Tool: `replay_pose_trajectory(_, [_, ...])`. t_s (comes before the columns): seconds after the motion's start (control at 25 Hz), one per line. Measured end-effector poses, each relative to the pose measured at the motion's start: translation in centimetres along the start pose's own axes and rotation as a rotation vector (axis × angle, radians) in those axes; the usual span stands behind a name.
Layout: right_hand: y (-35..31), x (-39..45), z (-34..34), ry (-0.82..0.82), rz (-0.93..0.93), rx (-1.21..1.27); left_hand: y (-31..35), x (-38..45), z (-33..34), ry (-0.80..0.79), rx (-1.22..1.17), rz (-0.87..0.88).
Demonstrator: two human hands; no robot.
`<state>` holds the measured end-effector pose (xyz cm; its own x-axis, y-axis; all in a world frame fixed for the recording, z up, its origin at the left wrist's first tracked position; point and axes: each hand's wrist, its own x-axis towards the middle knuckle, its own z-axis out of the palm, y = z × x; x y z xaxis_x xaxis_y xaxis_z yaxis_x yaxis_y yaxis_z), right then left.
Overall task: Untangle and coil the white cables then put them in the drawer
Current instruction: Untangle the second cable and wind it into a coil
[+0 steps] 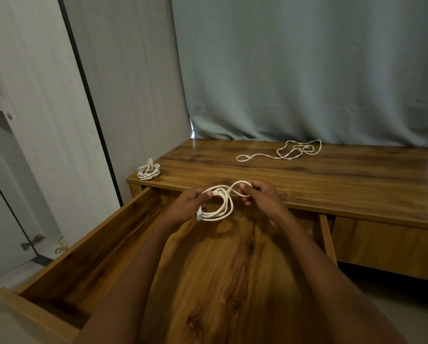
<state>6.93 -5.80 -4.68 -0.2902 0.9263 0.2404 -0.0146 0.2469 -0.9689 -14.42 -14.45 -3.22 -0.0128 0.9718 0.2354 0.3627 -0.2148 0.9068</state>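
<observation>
Both forearms reach forward from the bottom edge of the view, meeting above the open drawer (pixel 138 244). The left hand (pixel 188 203) is turned palm inward, thumb on top, its grip closed around the left side of a coiled white cable (pixel 220 202). The right hand (pixel 260 194) faces it, its grip pinching a loop of the same cable between thumb and forefinger, the other fingers curled below. The coil hangs between the two hands, with a plug end (pixel 199 215) sticking out below the left hand.

The cable is held just in front of the near edge of the worktop (pixel 344 184), above the back part of the drawer. The drawer is pulled well out toward the viewer, its wooden floor bare where it shows around the arms, its left wall running diagonally down to the lower left corner.

A second cable (pixel 148 170), already coiled, sits on the left corner of the worktop, close to the edge and beside the pale cabinet panel (pixel 123 83). A third cable (pixel 285 151) lies loose and tangled near the back of the worktop, close to the grey-green curtain (pixel 307 70). Bare worktop lies between these two cables and off to the right.
</observation>
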Motion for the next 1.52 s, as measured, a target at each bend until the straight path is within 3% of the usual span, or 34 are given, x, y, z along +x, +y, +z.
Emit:
replay_pose_trajectory(0.16, [-0.3, -0.3, -0.8, 0.021, -0.073, 0.149, 0.6, -0.2, 0.2, -0.100, -0.308, -0.098])
replay_pose_trajectory(0.36, [-0.7, -0.4, -1.3, -0.102, -0.083, 0.272, 0.4, -0.3, -0.6, -0.070, -0.541, -0.166])
replay_pose_trajectory(0.56, [-0.5, -0.8, -0.8, -0.282, -0.087, 0.055, 0.8, -0.5, -0.8, 0.005, -0.723, -0.199])
replay_pose_trajectory(0.8, [-1.3, -1.4, 0.4, -0.284, -0.190, -0.223, 0.9, -0.6, -1.4, 0.046, -0.830, -0.278])
replay_pose_trajectory(0.92, [-0.6, -0.9, -0.3, -0.357, -0.245, -0.476, 0.9, -0.6, -1.9, 0.058, -0.853, -0.296])
replay_pose_trajectory(1.04, [0.0, -0.5, -0.4, -0.377, -0.200, -0.578, 0.7, -0.4, -2.0, 0.073, -0.809, -0.300])
replay_pose_trajectory(1.28, [-0.8, -1.1, -0.3, -0.324, -0.158, -0.331, 0.2, -0.3, -2.0, 0.118, -0.696, -0.317])
replay_pose_trajectory(1.52, [-0.5, -1.5, 0.9, -0.202, -0.204, -0.358, 0.1, 0.4, 0.2, 0.179, -0.513, -0.311])
